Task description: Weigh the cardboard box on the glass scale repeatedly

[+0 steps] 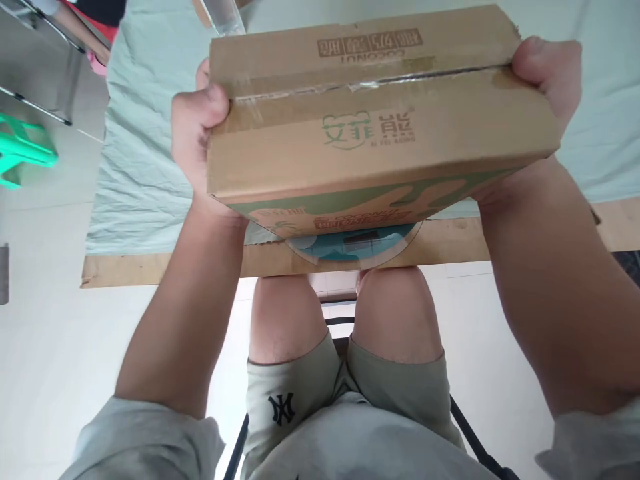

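A brown cardboard box with green and brown print is held between my two hands over the near part of the table. Its closed flaps meet along a taped seam that faces me. My left hand grips the box's left end, thumb at the seam and the other fingers mostly hidden behind. On the right end, my right hand has its thumb on the upper corner, with its fingers out of sight. Below the box, part of a round blue printed thing shows at the table edge.
A pale green cloth covers the table, whose bare wooden edge runs above my knees. Behind the box lies a clear plastic item. Another person's arm is at upper left, above a green stool on the floor.
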The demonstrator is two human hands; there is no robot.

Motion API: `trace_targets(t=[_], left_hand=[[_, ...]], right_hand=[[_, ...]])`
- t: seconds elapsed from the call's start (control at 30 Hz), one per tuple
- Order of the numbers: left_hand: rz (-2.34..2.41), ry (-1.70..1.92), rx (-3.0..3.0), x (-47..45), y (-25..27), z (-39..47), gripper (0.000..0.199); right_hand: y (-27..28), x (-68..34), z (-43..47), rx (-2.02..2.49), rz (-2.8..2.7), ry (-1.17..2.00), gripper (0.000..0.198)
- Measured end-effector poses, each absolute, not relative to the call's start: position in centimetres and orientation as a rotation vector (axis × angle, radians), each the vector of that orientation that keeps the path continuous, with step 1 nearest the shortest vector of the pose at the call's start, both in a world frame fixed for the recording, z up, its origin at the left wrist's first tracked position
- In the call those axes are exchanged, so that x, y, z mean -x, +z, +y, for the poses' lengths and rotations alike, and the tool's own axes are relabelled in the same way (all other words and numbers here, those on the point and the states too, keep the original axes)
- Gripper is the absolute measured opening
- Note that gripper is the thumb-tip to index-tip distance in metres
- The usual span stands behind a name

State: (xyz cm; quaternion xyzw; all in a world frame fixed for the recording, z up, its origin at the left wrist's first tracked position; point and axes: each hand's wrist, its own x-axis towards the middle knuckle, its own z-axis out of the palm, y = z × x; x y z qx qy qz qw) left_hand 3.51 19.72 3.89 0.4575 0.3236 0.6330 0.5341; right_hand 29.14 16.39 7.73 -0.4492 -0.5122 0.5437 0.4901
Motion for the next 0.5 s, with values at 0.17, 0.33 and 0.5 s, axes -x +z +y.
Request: trace_targets(t=[0.17,0.33,0.5], left_hand=[[0.529,1.345,-1.036,-2.5,2.5,21.6,0.054],[0.629,1.435,-1.180,-1.3,1.5,21.0,0.059],[1.173,1.764,-1.256,0.8,-1.0,8.8,0.029]], right_hand=[[7.8,-29.6,16.3,1.288,-1.267,1.305,0.065],[5.5,-31.4,15.5,1.168,-1.041,1.258,0.055],[0.8,-32.2,4.3,1.338,-1.235,0.528,0.035]])
